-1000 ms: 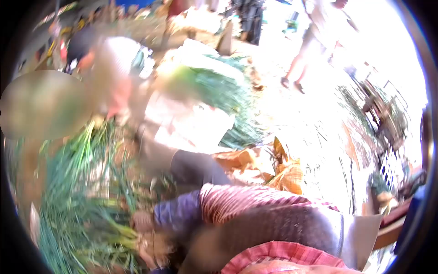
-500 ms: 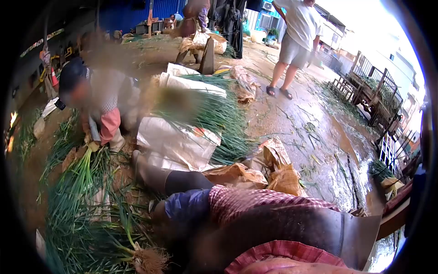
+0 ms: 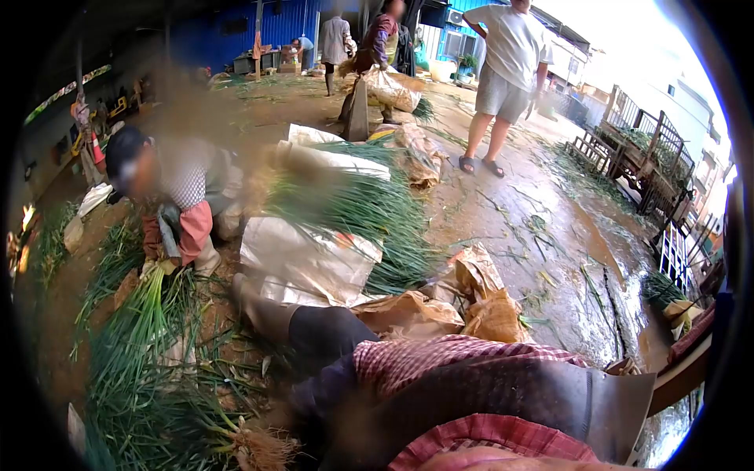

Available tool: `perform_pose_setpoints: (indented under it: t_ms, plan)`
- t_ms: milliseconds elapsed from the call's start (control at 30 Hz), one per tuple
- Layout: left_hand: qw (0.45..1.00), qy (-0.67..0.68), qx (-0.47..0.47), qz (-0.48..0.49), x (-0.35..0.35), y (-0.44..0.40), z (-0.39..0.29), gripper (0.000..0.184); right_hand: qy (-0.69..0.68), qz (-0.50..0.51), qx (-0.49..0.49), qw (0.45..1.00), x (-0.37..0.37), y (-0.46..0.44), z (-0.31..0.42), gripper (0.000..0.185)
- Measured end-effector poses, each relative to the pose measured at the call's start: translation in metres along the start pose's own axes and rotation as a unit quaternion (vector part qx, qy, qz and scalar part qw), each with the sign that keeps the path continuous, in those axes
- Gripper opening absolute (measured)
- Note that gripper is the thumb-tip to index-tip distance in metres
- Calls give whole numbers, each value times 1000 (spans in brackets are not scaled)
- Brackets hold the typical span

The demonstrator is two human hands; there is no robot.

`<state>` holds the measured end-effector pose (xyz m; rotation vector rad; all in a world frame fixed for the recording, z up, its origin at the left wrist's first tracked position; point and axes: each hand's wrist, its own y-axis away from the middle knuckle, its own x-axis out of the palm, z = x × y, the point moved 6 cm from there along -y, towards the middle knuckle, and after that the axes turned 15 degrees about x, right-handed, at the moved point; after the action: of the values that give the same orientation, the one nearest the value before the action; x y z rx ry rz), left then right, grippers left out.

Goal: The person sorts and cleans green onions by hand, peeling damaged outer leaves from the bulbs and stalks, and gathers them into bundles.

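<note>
A red-and-white checked sleeve [image 3: 440, 359] runs left across the lower middle and ends in a dark blue cuff [image 3: 328, 385]. It belongs to my right arm; dark blur beyond the cuff hides my right hand and fingers. My left hand is out of view. Just below and left of the cuff lies a root clump [image 3: 265, 449] on a bundle of long green onions. More green onions [image 3: 133, 369] are heaped to the left. My booted leg [image 3: 271, 310] stretches left above the sleeve. A dark apron [image 3: 503, 396] covers my front.
A co-worker [image 3: 177, 212] bends over green onions at left. White sacks [image 3: 310, 263] and a large onion pile [image 3: 369, 204] lie mid-view, beside crumpled tan sacks [image 3: 491, 306]. One person [image 3: 506, 78] stands on wet ground [image 3: 534, 243]; another [image 3: 385, 43] stands by a sack. A cart [image 3: 648, 157] is at right.
The view has shifted, so the background sits lower. My blue cuff has moved slightly down into shadow. At the back, a person carrying a sack is farther right, and another standing person now shows.
</note>
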<state>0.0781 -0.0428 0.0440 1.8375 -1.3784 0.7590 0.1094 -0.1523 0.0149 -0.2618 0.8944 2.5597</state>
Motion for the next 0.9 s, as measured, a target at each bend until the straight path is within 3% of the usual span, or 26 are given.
perform_pose_setpoints:
  t_ms: [667,900]
  plan:
    - [1000,17,14,7,-15,20,-5,60,-47,4,-2,999,21,28,-15,22]
    - [996,61,27,65,-24,50,-18,61,-41,50,-9,998,33,18,-16,22]
